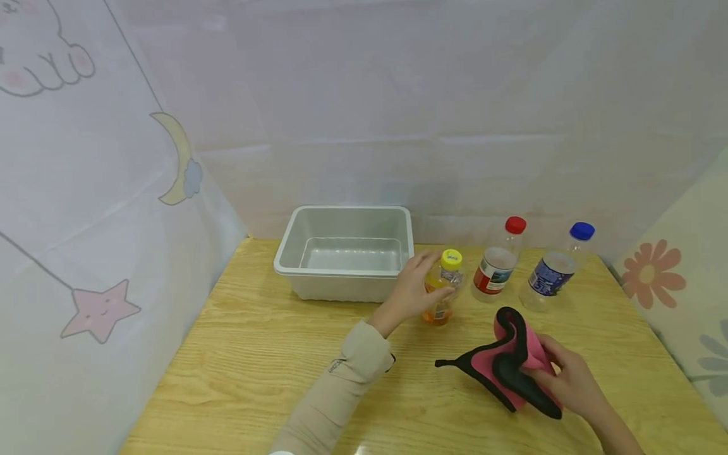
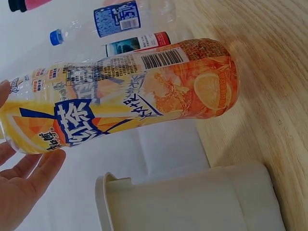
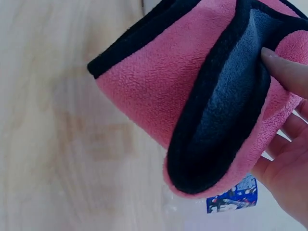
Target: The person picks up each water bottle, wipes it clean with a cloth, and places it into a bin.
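Note:
A small bottle of orange tea (image 1: 443, 284) with a yellow cap stands on the wooden table (image 1: 256, 354). My left hand (image 1: 421, 284) wraps round it, thumb in front and fingers behind. The left wrist view shows its label (image 2: 144, 96) close up, with my fingers (image 2: 24, 183) against the upper part. My right hand (image 1: 569, 376) grips a folded pink cloth with black edging (image 1: 512, 360), lifted just off the table at the front right. The right wrist view shows the cloth (image 3: 154, 82) with my fingers (image 3: 288, 163) pinching its fold.
A white plastic bin (image 1: 344, 215) stands at the back, left of the tea bottle. A red-capped bottle (image 1: 497, 265) and a blue-capped bottle (image 1: 552, 272) stand to its right. White sheets wall in the table on all sides.

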### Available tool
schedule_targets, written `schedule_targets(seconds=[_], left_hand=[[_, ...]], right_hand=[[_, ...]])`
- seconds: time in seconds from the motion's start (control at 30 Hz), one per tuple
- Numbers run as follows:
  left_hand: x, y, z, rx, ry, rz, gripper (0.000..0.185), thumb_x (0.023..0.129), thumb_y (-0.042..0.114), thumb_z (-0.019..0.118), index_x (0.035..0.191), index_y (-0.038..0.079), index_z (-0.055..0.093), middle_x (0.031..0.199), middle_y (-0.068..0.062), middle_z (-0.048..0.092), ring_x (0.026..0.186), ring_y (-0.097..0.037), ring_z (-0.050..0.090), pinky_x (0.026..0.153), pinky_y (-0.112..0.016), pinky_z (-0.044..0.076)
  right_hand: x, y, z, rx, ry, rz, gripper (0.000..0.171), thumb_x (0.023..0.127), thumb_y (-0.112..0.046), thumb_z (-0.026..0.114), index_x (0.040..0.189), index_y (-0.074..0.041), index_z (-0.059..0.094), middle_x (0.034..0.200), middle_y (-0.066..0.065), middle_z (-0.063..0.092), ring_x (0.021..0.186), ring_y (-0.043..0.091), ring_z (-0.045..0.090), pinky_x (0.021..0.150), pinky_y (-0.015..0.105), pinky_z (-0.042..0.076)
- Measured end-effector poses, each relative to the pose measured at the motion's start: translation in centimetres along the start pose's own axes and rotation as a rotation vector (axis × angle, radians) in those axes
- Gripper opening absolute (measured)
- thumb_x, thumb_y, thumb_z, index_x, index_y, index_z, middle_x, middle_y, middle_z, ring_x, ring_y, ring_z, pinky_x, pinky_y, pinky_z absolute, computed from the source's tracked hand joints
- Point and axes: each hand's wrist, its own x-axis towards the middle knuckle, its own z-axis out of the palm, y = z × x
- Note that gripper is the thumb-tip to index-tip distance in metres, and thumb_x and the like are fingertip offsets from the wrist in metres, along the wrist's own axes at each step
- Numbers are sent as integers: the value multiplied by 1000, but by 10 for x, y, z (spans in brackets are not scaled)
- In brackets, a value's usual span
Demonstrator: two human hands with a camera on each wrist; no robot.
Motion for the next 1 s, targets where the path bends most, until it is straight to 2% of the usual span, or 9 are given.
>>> schedule_targets(seconds=[0.13, 0.37, 0.7, 1.0], left_hand=[[-11, 0, -5, -9, 17, 18, 62, 81, 31, 69, 131, 5, 45, 127, -8, 47, 117, -20, 44, 97, -30, 39], [-29, -5, -11, -30, 24, 26, 63, 81, 32, 69, 132, 4, 44, 129, -10, 46, 118, -22, 44, 96, -32, 40], [-52, -19, -18, -96, 83, 47, 64, 78, 25, 73, 131, 3, 45, 123, -11, 49, 112, -24, 48, 92, -34, 44], [-66, -27, -19, -131, 96, 79, 65, 78, 25, 73, 132, 4, 45, 126, -8, 49, 114, -19, 48, 93, -32, 43]], right_hand=[[7, -5, 2, 42, 28, -33, 57, 55, 24, 72, 107, 7, 57, 103, -21, 56, 89, -8, 54, 75, 5, 43], [16, -10, 8, 95, 47, -35, 58, 56, 26, 69, 110, 9, 56, 107, -20, 56, 92, -7, 54, 78, 5, 42], [27, -18, 17, 149, 51, -54, 59, 58, 26, 69, 112, 9, 54, 108, -17, 56, 94, -4, 54, 80, 7, 43], [37, -23, 26, 195, 17, -97, 62, 59, 27, 67, 117, 11, 51, 113, -15, 56, 95, -3, 55, 78, 8, 44]])
